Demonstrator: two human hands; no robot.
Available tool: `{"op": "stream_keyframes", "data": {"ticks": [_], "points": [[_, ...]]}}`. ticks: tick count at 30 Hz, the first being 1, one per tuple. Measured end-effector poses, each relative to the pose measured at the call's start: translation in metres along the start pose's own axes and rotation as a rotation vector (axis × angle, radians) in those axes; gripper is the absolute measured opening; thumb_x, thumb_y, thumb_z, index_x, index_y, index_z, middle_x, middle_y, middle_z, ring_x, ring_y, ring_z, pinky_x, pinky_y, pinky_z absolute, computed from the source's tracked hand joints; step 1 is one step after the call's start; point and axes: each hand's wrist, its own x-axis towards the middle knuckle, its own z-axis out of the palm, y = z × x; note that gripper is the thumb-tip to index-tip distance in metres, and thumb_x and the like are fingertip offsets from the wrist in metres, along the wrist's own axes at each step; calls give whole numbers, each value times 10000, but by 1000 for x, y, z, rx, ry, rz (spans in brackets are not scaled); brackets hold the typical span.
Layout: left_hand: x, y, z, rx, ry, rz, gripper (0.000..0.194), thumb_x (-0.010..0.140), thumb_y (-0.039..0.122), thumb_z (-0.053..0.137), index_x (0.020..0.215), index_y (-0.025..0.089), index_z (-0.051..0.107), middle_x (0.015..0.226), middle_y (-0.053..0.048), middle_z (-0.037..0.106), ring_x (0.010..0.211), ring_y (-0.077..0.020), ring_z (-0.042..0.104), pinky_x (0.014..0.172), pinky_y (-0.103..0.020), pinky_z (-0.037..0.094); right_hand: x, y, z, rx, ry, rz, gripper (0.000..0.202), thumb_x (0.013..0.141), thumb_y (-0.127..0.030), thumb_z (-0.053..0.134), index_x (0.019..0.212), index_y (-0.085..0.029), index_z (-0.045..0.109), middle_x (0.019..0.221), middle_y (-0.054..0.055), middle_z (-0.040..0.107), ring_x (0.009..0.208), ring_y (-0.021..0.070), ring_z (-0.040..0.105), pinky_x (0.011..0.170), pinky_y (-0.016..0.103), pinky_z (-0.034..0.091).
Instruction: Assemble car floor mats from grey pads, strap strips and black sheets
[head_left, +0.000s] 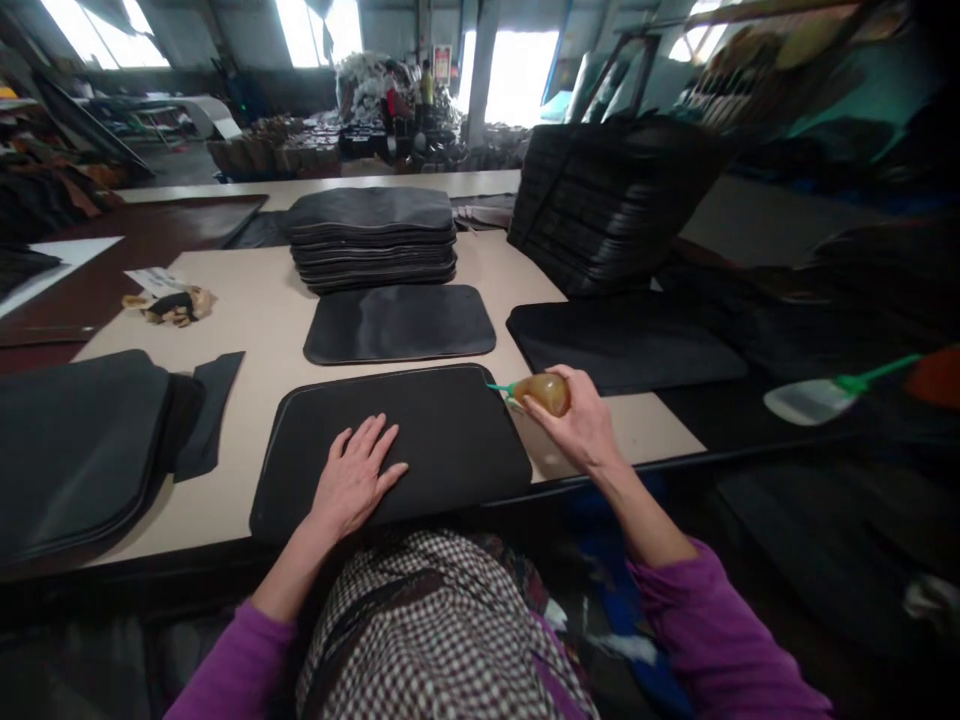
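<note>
While the right hand (581, 418) is closed around the rounded body of a squeeze bottle (546, 394), thumb on the near side, its green nozzle (501, 387) sticks out past the fingers. The bottle lies over sideways, its long axis running left to right across the view, nozzle pointing left and the base toward the palm. The nozzle's tip is at the far right corner of a black panel (420, 435); whether it touches the surface is too fine to tell. The left hand (358, 478) holds nothing and rests open, palm down, on the panel, fingers a little spread and aimed at the far edge. The panel lies flat at the near edge of a pale table (259, 330), its long side running left to right. Just beyond it is a smaller dark panel (397, 325), then a stack of panels (375, 235). The bottle's base is hidden by the hand, and part of the panel's near edge by the left wrist. Dark sheets (75, 450) at left are cut off by the frame, and an orange shape (936, 378) at right is blurred.
</note>
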Motion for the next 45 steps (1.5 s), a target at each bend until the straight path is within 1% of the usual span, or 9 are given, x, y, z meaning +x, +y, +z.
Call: {"op": "stream_keyframes", "data": {"ticks": [6,13,21,25,30,33,36,38,45], "points": [[13,-2,5,-12,9,-1,622,1055,594,358,1585,277,437,1689,-91,361,1567,-279,340,1253,-537,299,-10,1,-18,-24,-14,20,536,887,-593,696,1236,-203,579,1128,108,641,1018,295,645,874,420,537],[12,-3,5,-37,10,3,634,1055,597,343,1586,263,434,1689,-101,360,1569,-284,334,1257,-538,280,-47,0,-51,-24,-48,58,522,903,-583,686,1263,-220,582,1176,110,665,1065,303,660,918,433,547],[12,-3,5,-65,7,-4,624,1053,591,353,1593,286,422,1692,-98,356,1573,-284,323,1266,-539,245,-108,-11,-87,29,-37,285,556,844,-624,731,1223,-236,610,1154,98,688,1003,297,686,932,461,562],[12,-4,5,-65,2,4,637,1056,581,353,1598,252,416,1697,-121,341,1576,-299,313,1261,-553,238,-131,-25,-89,163,-20,440,543,817,-594,763,1194,-232,616,1123,83,692,965,273,697,862,420,591],[11,-5,-2,-158,14,-1,602,1070,531,357,1603,255,399,1717,-109,300,1596,-293,258,1264,-540,227,-146,-47,-66,427,-31,551,536,799,-557,790,1188,-237,606,1054,62,711,885,241,721,772,371,623],[4,-14,-10,-326,119,-67,558,1093,471,306,1588,234,403,1682,-108,380,1564,-252,321,1255,-489,268,-148,-64,-42,481,-94,504,522,824,-538,782,1211,-243,593,1072,65,706,907,241,721,779,373,628],[-10,-34,-21,-453,260,-209,512,1102,453,293,1496,198,499,1502,-113,596,1415,-214,497,1197,-416,368,-144,-88,-14,497,-166,400,515,852,-536,763,1238,-246,585,1126,79,685,961,256,708,824,399,624],[-24,-52,-29,-451,297,-303,491,1104,460,298,1431,194,548,1381,-101,680,1320,-209,559,1162,-397,397,-139,-106,4,502,-220,325,505,867,-534,750,1250,-248,584,1153,85,670,983,264,696,845,413,616],[-67,-112,-50,-268,178,-411,465,1112,425,289,1341,205,629,1195,-66,769,1221,-211,603,1165,-431,312,-108,-174,58,590,-329,51,480,891,-504,740,1256,-249,561,1174,90,649,1043,275,666,953,448,574]]}}
